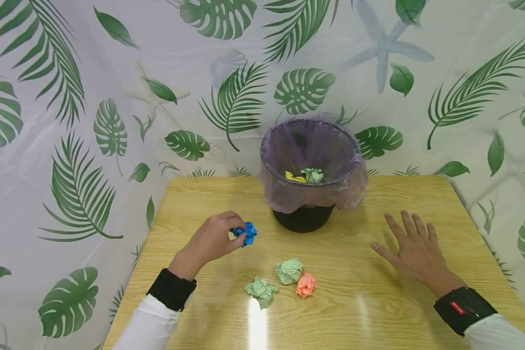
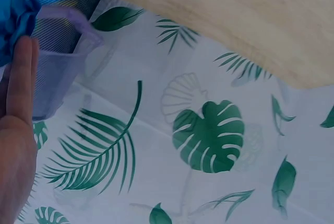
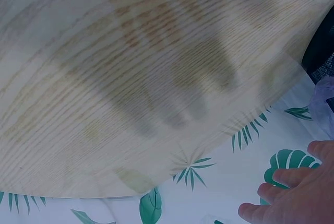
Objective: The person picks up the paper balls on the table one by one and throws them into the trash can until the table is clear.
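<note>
My left hand (image 1: 216, 236) pinches a crumpled blue paper ball (image 1: 248, 234) between thumb and fingers, left of the black bin. In the left wrist view the same blue paper (image 2: 16, 20) shows at the fingertips. My right hand (image 1: 415, 250) is spread flat, palm down, over the right side of the table and holds nothing. Two pale green paper balls, one nearer the front (image 1: 261, 291) and one behind it (image 1: 289, 271), lie on the table beside an orange-pink one (image 1: 306, 285). The bin (image 1: 304, 218) has a purple liner (image 1: 280, 192) folded over its rim.
Inside the bin lie a yellow crumpled paper (image 1: 295, 177) and a pale green one (image 1: 313, 175). The wooden table (image 1: 192, 199) ends at a leaf-printed sheet (image 1: 157, 97) hung behind and at the sides.
</note>
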### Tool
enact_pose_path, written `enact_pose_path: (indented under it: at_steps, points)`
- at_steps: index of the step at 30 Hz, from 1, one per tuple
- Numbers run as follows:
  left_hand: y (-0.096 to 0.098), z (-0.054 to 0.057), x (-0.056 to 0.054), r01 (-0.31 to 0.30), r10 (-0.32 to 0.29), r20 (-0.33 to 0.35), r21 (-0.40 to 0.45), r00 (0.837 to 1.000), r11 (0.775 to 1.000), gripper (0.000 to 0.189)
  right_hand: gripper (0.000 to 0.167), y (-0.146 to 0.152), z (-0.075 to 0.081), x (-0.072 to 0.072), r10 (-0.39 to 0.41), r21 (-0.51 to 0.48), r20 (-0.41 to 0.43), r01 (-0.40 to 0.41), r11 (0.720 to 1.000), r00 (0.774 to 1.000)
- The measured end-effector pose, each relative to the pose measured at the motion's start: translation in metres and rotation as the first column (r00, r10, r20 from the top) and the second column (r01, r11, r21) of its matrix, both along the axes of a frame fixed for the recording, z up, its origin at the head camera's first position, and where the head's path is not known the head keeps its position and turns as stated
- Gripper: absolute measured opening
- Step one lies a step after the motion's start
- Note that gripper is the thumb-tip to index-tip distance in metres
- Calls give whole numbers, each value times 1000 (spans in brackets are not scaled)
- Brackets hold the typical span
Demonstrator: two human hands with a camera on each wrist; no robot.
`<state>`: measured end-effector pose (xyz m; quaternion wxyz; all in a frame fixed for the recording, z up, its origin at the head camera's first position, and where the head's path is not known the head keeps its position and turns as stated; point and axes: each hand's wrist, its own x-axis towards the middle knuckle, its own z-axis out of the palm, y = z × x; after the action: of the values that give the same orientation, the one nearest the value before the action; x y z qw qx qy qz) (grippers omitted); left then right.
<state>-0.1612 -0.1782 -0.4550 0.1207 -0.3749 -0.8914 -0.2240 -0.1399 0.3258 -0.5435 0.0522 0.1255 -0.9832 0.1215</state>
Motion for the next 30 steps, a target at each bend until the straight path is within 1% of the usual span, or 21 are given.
enact_pose_path:
  at_steps: [2,4,9,13,16,22,26,30]
  points:
    - [5,7,-5,4,1,-75,65,997,998,11,91,0,0,0,-1,-1,1,1,1000,1000]
    - [11,15,-9,11,6,-127,131,992,991,13,91,0,1,0,-3,3,2,3,1000,1000]
    - [27,36,-18,21,38,-228,252,973,967,17,91,0,2,-1,-8,11,12,8,1000,1000]
    - [39,51,-24,39,59,-300,311,952,950,19,91,1,2,-2,-8,11,14,8,1000,1000]
    - [48,59,-29,45,70,-325,333,943,942,18,90,0,3,-2,-6,8,7,6,1000,1000]
    - [70,72,-42,46,83,-343,353,936,934,16,90,0,3,-1,-4,7,-5,4,1000,1000]
    - [83,78,-52,47,89,-353,359,931,932,15,89,0,2,-1,-4,13,-16,4,1000,1000]
    - [95,81,-63,38,98,-345,367,934,929,15,89,1,1,-1,-5,14,-22,5,1000,1000]
